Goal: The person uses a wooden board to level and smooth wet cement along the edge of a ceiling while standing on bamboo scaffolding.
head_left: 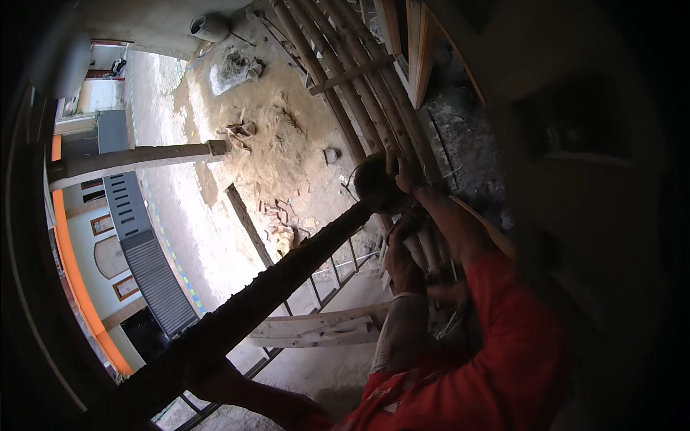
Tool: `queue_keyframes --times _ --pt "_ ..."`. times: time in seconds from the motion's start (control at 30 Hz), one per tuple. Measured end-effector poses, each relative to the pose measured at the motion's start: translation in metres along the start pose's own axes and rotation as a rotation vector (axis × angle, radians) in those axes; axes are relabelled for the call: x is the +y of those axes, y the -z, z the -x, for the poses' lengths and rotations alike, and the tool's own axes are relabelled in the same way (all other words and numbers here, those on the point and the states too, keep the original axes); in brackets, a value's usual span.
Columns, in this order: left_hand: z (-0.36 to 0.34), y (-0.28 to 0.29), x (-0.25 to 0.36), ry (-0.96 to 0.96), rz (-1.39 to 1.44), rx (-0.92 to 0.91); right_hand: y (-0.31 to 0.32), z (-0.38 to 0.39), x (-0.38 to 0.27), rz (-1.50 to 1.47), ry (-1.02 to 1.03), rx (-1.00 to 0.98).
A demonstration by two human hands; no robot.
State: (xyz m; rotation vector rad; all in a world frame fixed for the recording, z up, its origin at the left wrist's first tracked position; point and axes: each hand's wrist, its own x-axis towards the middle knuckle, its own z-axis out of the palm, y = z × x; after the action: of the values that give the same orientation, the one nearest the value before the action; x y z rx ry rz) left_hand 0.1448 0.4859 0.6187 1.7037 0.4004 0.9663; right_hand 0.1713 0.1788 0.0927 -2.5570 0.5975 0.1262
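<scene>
A black bucket (375, 185) with a thin wire handle hangs near the end of a dark, rough-edged beam (287, 269). My right hand (405, 174) is closed on the bucket's rim, its arm stretched forward in a red sleeve. What the bucket holds is too dark to make out. Low on the left, my left hand (212, 381) curls against the underside of the same beam, with its fingers mostly lost in shadow. Between my arms shows what looks like my bent leg (404, 276), its foot in dark footwear close below the bucket.
Several long poles (345, 79) with a crosspiece run away beyond the bucket. A metal ladder-like frame (327, 296) and pale planks (316, 327) lie below the beam. Farther down are a sand heap (277, 133), scattered bricks (277, 215), a small pail (331, 155) and a post (144, 158).
</scene>
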Motion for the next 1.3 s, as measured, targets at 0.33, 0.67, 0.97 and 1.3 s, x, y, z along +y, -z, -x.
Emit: queue_keyframes --times 0.33,0.67,0.97,1.3 --pt "0.017 -0.009 -0.016 0.333 0.604 -0.397 -0.103 -0.076 0.028 0.074 -0.125 -0.259" --pt "0.025 0.009 -0.044 -0.388 -0.545 -0.426 -0.011 0.062 0.007 0.427 0.405 -0.245" --pt "0.043 0.015 -0.032 -0.68 -0.561 -0.376 0.02 0.094 0.029 0.272 0.345 -0.321" --pt "0.051 0.021 0.012 -0.89 -0.837 -0.553 0.157 0.144 0.01 -1.595 -0.614 -0.646"
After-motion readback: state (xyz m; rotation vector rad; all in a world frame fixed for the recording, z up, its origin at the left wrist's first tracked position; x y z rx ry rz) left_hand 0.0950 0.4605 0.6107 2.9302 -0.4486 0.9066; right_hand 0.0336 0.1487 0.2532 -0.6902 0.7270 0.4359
